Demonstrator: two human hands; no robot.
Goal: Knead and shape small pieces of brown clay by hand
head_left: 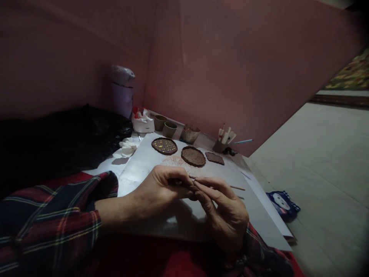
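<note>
Above the front of the white board (138, 169), my left hand (164, 186) and my right hand (223, 207) meet with their fingertips together. Both are closed on a small dark brown piece (193, 188), mostly hidden by the fingers; it looks like clay. Beyond them on the board lie a round brown slab with yellow specks (164, 146), a plain round brown slab (193, 156) with a raised rim, and a smaller squarish brown slab (215, 158). A thin brown stick tool (238, 188) shows past my right hand.
Along the back stand two greenish cups (170, 130), a smeared clear bowl (190, 133) and a holder with several tools (226, 136). A lilac container (123, 92) and black plastic (66, 142) are at left. A dark blue pouch (284, 206) lies on the floor tiles at right.
</note>
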